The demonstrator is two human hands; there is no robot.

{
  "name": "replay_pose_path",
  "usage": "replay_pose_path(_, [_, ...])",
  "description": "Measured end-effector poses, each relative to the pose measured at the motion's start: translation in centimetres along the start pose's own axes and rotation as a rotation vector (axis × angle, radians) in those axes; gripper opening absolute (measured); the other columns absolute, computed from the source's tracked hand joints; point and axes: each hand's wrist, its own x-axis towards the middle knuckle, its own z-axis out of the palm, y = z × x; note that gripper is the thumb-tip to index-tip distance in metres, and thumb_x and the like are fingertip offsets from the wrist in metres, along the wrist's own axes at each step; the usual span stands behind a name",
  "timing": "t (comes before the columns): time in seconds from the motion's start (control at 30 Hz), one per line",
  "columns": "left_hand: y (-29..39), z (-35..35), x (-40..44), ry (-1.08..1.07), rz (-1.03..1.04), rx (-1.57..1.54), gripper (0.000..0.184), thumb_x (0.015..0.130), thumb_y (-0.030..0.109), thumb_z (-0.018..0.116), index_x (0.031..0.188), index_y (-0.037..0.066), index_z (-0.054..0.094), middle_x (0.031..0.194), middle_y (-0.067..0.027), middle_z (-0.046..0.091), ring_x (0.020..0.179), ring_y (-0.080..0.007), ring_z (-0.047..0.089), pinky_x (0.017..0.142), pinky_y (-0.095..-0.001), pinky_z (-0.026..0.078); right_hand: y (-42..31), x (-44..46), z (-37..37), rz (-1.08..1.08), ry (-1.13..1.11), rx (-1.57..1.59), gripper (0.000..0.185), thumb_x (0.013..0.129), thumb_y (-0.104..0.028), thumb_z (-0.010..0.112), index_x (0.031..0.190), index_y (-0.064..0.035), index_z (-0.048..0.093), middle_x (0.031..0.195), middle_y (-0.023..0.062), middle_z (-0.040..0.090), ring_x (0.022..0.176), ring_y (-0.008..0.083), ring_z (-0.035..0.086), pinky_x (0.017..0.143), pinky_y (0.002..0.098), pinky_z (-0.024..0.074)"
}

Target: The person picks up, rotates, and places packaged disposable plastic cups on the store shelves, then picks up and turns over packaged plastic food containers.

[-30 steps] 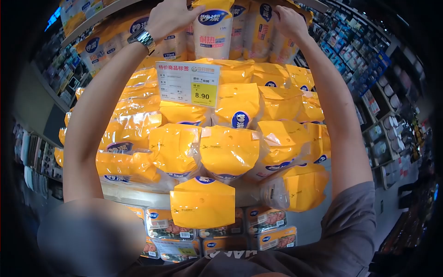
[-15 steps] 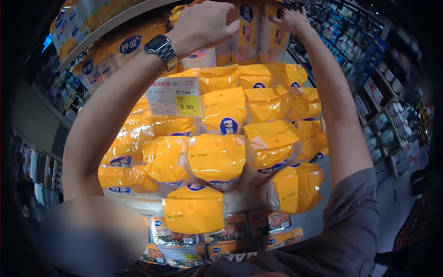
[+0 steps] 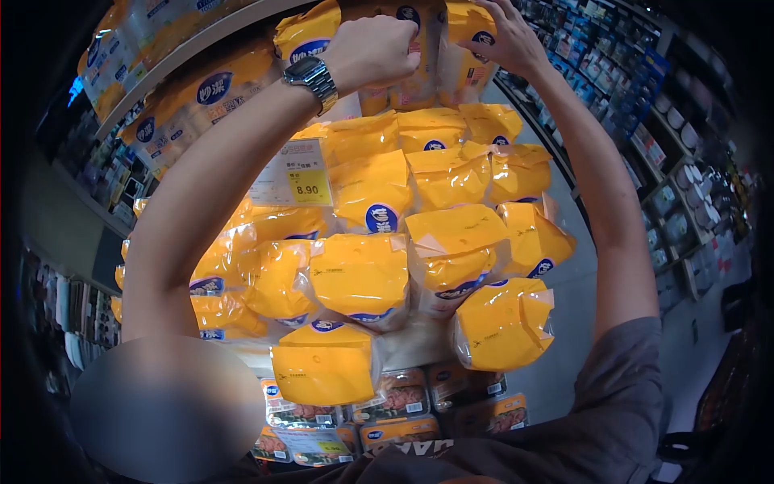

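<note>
Compared with the earlier frames, my view had shifted, and the price sign sat further left, partly behind my left forearm. My right hand had come onto the rightmost pouch of the far row; half a second before it was at that pouch's upper right edge, and the yellow top now showed more.

Right hand: partly open, thumb and fingers apart, touching the pouch near its top. Left hand, wearing the watch: curled almost into a fist, thumb no longer sticking out, in front of the far row; can't tell if it had hold of anything. A far-left pouch stood upright just beside it.

Stacked yellow pouches filled the middle, nearer me than the far row, tops facing me. Packaged trays lay lower, at the near side.
</note>
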Motion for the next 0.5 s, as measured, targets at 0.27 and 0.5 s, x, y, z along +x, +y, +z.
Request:
replay_pose_path(0.27, [0.4,-0.2,-0.5,-0.011,0.017,-0.048,0.037,0.087,0.037,0.061,0.108,0.008,0.067,0.098,-0.0156,0.070,0.091,-0.0316,0.068,0.077,-0.0436,0.055,-1.0,1.7,-3.4,0.058,-0.451,-0.202,0.098,0.067,-0.041,0.086,0.147,-0.0116,0.040,0.154,0.0225,0.028,0.139,0.0416,0.033,0.113,0.0504,0.0331])
replay_pose_path(0.5, [0.5,-1.0,-1.0,-0.097,0.013,-0.047,0.039,0.086,0.038,0.063,0.110,0.008,0.067,0.100,-0.0158,0.070,0.093,-0.0313,0.068,0.080,-0.0434,0.054,3.4,0.2,1.9,-0.036,-0.262,-0.276,0.111,0.062,-0.043,0.087,0.154,-0.0201,0.029,0.154,0.0134,0.033,0.137,0.0361,0.038,0.110,0.0514,0.0383])
